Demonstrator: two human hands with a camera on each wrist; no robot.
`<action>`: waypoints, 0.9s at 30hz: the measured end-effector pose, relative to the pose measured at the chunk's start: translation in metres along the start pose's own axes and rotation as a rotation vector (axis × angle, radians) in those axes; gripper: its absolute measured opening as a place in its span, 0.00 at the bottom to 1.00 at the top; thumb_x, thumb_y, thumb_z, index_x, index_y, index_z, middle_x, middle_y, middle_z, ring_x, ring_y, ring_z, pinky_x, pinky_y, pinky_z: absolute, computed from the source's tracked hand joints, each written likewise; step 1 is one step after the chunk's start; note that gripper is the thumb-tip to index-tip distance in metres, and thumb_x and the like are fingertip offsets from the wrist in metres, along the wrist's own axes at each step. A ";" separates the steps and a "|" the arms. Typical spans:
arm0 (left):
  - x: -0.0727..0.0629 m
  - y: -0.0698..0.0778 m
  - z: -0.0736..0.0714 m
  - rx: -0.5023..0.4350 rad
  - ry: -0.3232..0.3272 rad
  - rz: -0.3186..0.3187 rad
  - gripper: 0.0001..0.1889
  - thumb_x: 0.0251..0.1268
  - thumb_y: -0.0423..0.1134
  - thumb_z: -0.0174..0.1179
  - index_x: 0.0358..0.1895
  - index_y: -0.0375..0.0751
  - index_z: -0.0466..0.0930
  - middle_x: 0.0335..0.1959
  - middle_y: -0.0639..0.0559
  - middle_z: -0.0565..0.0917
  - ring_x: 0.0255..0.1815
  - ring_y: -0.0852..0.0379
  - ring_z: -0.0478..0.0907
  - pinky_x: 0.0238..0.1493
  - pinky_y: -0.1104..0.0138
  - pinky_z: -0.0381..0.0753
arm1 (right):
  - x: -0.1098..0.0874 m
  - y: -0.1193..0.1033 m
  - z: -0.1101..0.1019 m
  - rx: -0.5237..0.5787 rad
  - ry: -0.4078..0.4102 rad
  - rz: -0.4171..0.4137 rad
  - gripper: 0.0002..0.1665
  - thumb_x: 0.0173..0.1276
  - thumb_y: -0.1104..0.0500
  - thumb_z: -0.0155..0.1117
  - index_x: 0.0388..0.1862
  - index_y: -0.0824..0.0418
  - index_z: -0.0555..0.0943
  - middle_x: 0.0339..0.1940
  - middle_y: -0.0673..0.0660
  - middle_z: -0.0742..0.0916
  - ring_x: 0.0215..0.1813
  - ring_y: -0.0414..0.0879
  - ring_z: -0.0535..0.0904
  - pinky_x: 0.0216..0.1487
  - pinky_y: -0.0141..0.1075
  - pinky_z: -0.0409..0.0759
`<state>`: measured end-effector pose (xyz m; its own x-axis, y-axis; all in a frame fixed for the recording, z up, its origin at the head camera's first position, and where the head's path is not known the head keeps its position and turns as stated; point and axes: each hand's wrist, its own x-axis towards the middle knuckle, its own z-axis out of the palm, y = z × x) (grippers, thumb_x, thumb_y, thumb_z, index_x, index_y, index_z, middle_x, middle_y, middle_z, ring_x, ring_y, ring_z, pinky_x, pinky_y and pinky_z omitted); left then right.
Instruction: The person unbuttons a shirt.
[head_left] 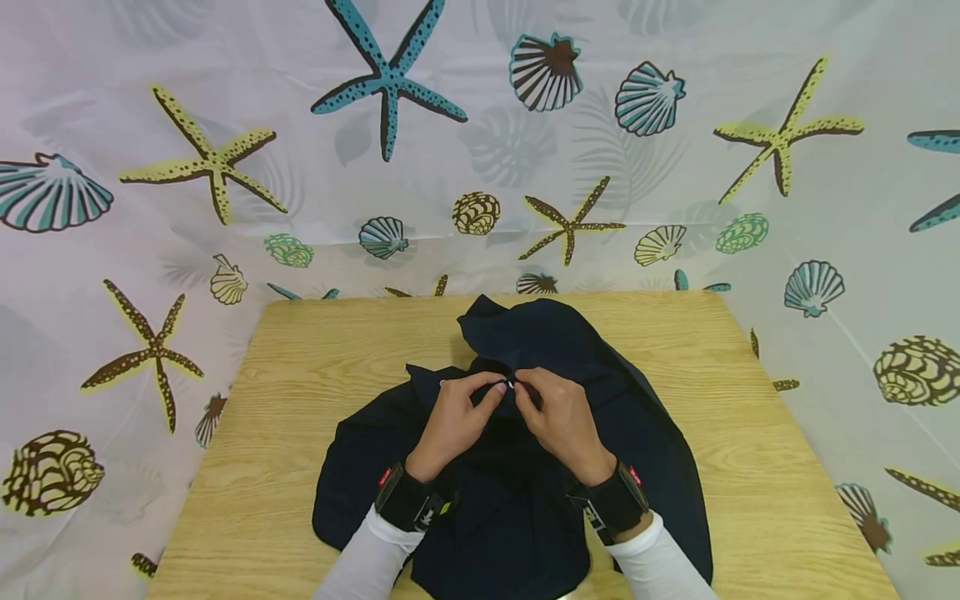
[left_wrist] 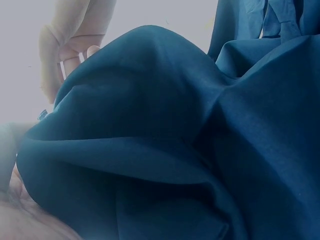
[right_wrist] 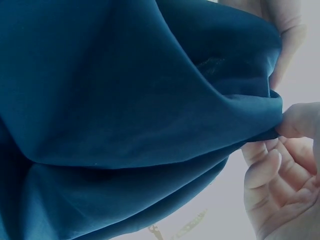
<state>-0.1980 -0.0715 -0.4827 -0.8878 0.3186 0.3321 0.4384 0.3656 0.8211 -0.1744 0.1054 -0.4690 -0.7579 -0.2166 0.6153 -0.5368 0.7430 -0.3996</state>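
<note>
A dark navy cloth (head_left: 645,433), which looks like a garment, lies bunched and spread over the table. Above its middle, the left hand (head_left: 459,417) pinches a bit of the fabric between thumb and forefinger. Close beside it, the right hand (head_left: 558,417) pinches the same area, fingertips nearly meeting the left ones. A tiny white spot (head_left: 512,385) shows between the two hands, too small to identify. In the right wrist view, the right thumb (right_wrist: 300,120) presses on the cloth's folded edge. Raised folds hide much of the left hand (left_wrist: 30,220) in the left wrist view.
The light wooden table (head_left: 750,467) extends to both sides of the cloth. A white curtain (head_left: 315,183) printed with starfish and shells hangs behind the table and along its sides. Each wrist wears a black strap (head_left: 408,497) with a device.
</note>
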 end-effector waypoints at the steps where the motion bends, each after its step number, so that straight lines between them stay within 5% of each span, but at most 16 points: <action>1: 0.000 0.000 0.000 -0.004 -0.001 0.003 0.10 0.70 0.40 0.59 0.47 0.44 0.87 0.39 0.50 0.90 0.32 0.60 0.83 0.64 0.37 0.62 | 0.000 0.000 0.000 0.003 -0.004 0.005 0.07 0.65 0.64 0.66 0.41 0.63 0.85 0.32 0.56 0.88 0.25 0.41 0.79 0.29 0.35 0.79; 8: -0.001 0.000 -0.001 -0.014 -0.002 0.008 0.10 0.71 0.42 0.59 0.47 0.45 0.87 0.40 0.51 0.89 0.35 0.60 0.83 0.64 0.41 0.66 | -0.001 0.000 -0.001 0.015 0.000 0.001 0.08 0.65 0.63 0.66 0.42 0.63 0.85 0.34 0.55 0.87 0.24 0.39 0.76 0.29 0.33 0.77; 12: -0.001 0.000 -0.002 -0.029 -0.003 0.024 0.10 0.71 0.43 0.59 0.47 0.46 0.87 0.40 0.52 0.89 0.32 0.63 0.82 0.51 0.56 0.78 | -0.001 0.001 -0.001 0.028 0.008 -0.009 0.08 0.66 0.64 0.64 0.42 0.63 0.85 0.33 0.54 0.86 0.22 0.38 0.72 0.26 0.31 0.74; 15: -0.001 0.000 -0.003 -0.044 -0.006 0.036 0.10 0.71 0.43 0.59 0.47 0.45 0.87 0.40 0.51 0.89 0.29 0.63 0.80 0.34 0.68 0.78 | -0.001 0.001 -0.001 0.031 0.017 -0.026 0.08 0.66 0.64 0.63 0.43 0.63 0.84 0.32 0.53 0.86 0.23 0.37 0.71 0.26 0.30 0.72; 27: -0.003 -0.001 -0.006 -0.037 -0.009 0.058 0.11 0.71 0.44 0.59 0.47 0.45 0.87 0.38 0.52 0.89 0.29 0.63 0.80 0.35 0.71 0.78 | -0.002 -0.001 -0.002 0.047 -0.004 -0.012 0.08 0.69 0.63 0.62 0.44 0.62 0.84 0.33 0.53 0.85 0.25 0.38 0.70 0.28 0.31 0.72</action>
<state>-0.1963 -0.0784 -0.4815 -0.8597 0.3462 0.3755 0.4833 0.3136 0.8174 -0.1716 0.1065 -0.4689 -0.7524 -0.2281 0.6180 -0.5628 0.7100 -0.4232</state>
